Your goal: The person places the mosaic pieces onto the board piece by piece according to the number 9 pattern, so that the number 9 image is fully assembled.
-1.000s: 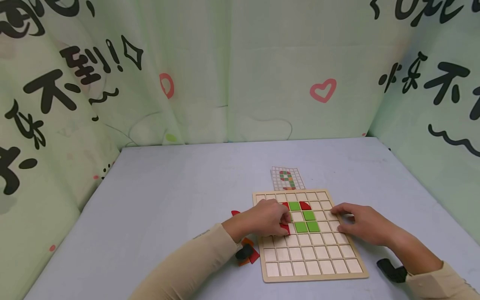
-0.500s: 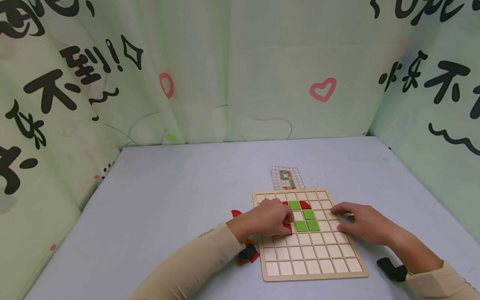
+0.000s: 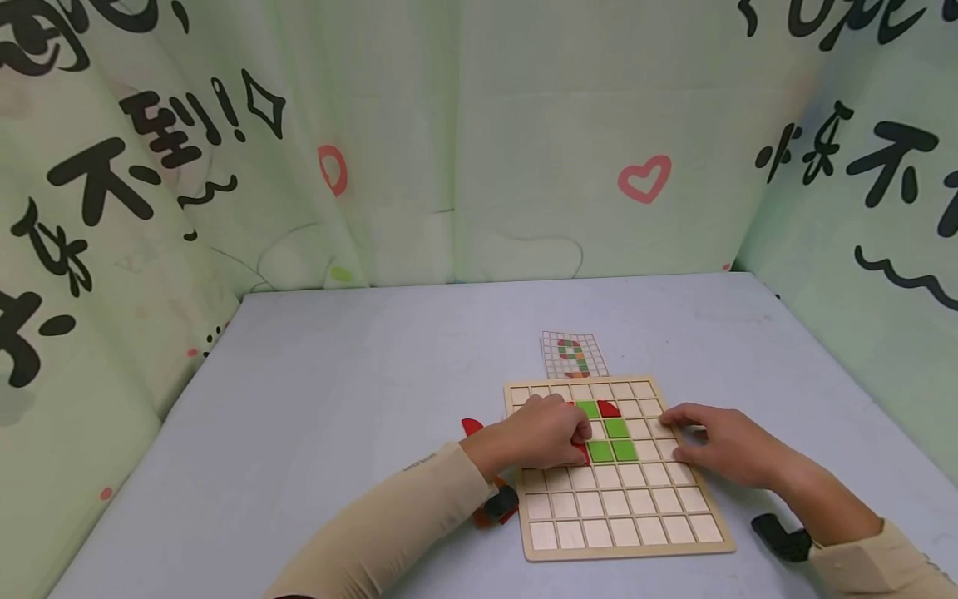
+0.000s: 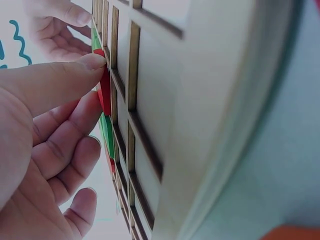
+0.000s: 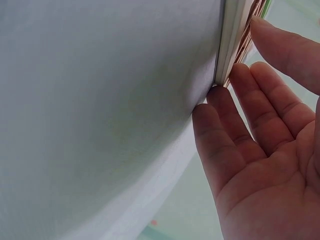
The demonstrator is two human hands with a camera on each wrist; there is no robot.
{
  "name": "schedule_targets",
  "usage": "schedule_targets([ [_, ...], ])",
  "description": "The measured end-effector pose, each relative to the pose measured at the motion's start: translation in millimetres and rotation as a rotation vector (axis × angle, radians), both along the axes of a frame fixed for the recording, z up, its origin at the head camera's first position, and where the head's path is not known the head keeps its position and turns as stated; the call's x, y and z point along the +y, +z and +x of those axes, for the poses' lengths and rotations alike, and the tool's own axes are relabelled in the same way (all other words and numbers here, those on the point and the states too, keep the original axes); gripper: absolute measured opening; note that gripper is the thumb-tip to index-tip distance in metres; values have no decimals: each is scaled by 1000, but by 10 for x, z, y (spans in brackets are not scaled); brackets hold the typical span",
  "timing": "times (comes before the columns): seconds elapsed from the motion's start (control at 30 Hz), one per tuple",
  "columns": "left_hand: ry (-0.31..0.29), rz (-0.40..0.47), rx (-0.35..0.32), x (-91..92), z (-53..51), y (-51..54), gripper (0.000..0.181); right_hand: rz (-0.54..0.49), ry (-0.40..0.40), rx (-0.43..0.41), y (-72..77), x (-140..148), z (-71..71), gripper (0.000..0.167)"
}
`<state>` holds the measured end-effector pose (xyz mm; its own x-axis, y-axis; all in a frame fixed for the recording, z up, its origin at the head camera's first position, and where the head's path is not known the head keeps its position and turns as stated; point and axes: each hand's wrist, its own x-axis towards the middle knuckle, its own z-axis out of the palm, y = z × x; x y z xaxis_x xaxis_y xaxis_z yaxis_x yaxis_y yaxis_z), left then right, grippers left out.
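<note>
A wooden grid board (image 3: 629, 532) lies on the table, with green square tiles (image 3: 601, 451) and a red rounded tile (image 3: 609, 408) in its cells. Over the board's left part, my left hand (image 3: 546, 434) pinches another red tile (image 4: 104, 92) between thumb and finger, low at the cells beside a green tile. Its other fingers curl loosely in the left wrist view. My right hand (image 3: 726, 445) rests its fingertips at the board's right edge, with fingers fairly straight in the right wrist view (image 5: 270, 130). The left hand hides some cells.
A printed grid card (image 3: 575, 356) with a coloured pattern lies just behind the board. Left of the board are a loose red piece (image 3: 471, 426) and a small pile of red and orange pieces (image 3: 482, 519), partly hidden by the left wrist. Curtains surround the table (image 3: 359, 374).
My left hand has slid slightly right with the red tile, up against the neighbouring green tile. The right hand has stayed at the board's edge.
</note>
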<state>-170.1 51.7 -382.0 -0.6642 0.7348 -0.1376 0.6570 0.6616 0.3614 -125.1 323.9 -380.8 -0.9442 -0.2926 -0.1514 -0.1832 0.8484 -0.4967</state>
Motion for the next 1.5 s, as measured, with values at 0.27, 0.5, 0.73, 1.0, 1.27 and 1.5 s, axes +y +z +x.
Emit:
schedule_targets([
  [0.27,12,-4,2,9,-7,-2,19,5,5,2,-6,7,-6,45],
  [0.5,7,5,11,5,1,2,15,-3,7,2,-9,18,1,45],
  [0.73,9,-22,59,14,5,1,17,-3,9,2,-9,27,-6,45],
  [1.0,19,-13,48,-6,31,17,14,-5,12,13,-21,26,-5,44],
  [1.27,31,23,-4,-49,37,14,16,-6,16,21,-20,19,4,43],
  [1.5,20,30,-8,-97,33,5,17,4,7,15,-25,19,-3,44],
])
